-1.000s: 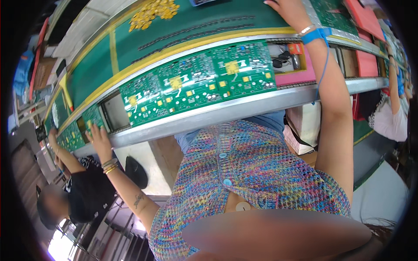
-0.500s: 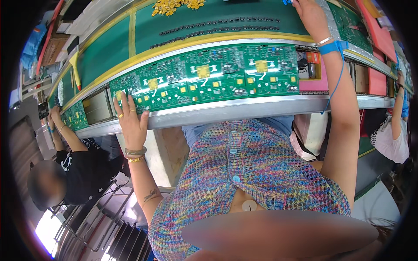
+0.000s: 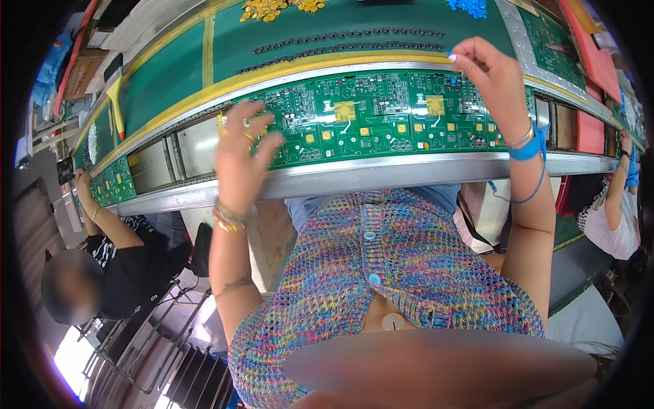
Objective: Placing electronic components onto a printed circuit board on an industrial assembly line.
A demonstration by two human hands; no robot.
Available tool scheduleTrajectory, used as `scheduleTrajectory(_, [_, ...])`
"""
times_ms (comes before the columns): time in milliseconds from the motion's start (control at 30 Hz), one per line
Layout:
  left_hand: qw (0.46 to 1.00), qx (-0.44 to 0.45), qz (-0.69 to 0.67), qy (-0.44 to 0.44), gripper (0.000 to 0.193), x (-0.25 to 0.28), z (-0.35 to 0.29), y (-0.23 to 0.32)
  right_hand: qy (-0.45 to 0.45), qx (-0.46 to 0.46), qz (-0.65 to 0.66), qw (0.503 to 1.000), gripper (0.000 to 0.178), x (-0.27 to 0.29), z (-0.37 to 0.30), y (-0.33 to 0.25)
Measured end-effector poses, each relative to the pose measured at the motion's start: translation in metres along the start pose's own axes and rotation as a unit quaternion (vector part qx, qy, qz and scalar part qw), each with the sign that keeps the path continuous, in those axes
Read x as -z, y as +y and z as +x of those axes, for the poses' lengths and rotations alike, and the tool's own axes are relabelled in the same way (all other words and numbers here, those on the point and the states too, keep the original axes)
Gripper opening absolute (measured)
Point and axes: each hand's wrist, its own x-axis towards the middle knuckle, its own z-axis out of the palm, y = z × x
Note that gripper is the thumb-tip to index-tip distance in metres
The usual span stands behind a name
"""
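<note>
A long green circuit board panel (image 3: 381, 126), with yellow squares and many small parts, lies between the metal rails in front of me. Over its left end is my left hand (image 3: 245, 153), fingers spread and slightly blurred; whether they touch the board I cannot tell. My right hand (image 3: 492, 71) pinches a small blue electronic component (image 3: 450, 54) between thumb and finger, above the yellow strip past the board's far edge. A pile of similar blue components (image 3: 467, 8) lies on the green bench top beyond that hand.
Rows of small black parts (image 3: 354, 48) and a heap of yellow discs (image 3: 272, 8) lie on the green bench top. The near metal rail (image 3: 354, 170) runs across my front. Co-workers sit at left (image 3: 122, 273) and right (image 3: 613, 184). Another green board (image 3: 112, 183) lies at the left.
The board has shifted right along the rails, and my left hand has moved right with it. My right hand has come back from the blue pile toward the board, with a blue component in its fingers.
</note>
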Motion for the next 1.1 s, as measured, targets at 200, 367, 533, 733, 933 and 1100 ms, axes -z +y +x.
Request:
scheduleTrajectory(200, [0.987, 0.064, 0.029, 0.141, 0.015, 0.013, 0.061, -0.053, -0.026, -0.095, -0.001, 0.995, 0.013, -0.015, -0.026, -0.021])
scheduleTrajectory(367, [0.987, 0.006, 0.045, 0.155, 0.015, 0.017, 0.081, -0.046, -0.039, -0.078, -0.053, 0.995, 0.013, -0.025, -0.031, -0.013])
scheduleTrajectory(533, [0.990, 0.022, 0.076, 0.116, 0.015, 0.017, 0.086, -0.034, -0.051, -0.090, -0.041, 0.994, 0.014, -0.023, -0.032, -0.015])
scheduleTrajectory(733, [0.988, 0.015, 0.110, 0.108, 0.016, 0.011, 0.068, -0.056, -0.038, -0.139, 0.020, 0.989, 0.014, -0.010, -0.033, 0.001])
scheduleTrajectory(933, [0.986, 0.023, 0.121, 0.112, 0.012, 0.011, 0.069, -0.053, -0.021, -0.134, 0.021, 0.991, 0.015, -0.005, -0.030, 0.000])
scheduleTrajectory(1100, [0.981, -0.003, 0.124, 0.150, 0.010, 0.016, 0.060, -0.032, 0.043, -0.111, 0.065, 0.991, 0.013, 0.008, -0.027, 0.015])
